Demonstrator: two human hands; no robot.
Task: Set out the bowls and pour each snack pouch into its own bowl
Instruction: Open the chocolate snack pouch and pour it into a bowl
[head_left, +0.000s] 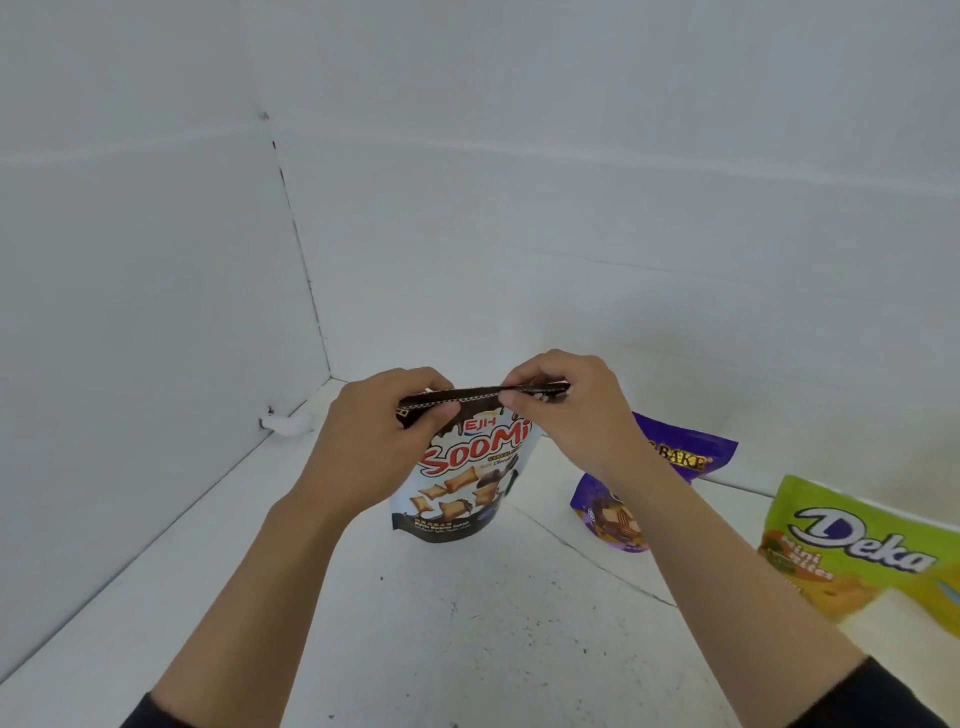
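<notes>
One Soomi pouch (462, 486), top pinched by left hand (374, 441) and right hand (566, 415), purple pouch (610, 512), Deka pouch (862, 551) beside

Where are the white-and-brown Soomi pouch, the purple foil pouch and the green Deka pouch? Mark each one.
white-and-brown Soomi pouch (457, 488): head view, printed front, below the logo.
purple foil pouch (605, 512): head view, lower front, on the biscuit picture.
green Deka pouch (857, 543): head view, front, at the Deka lettering.
</notes>
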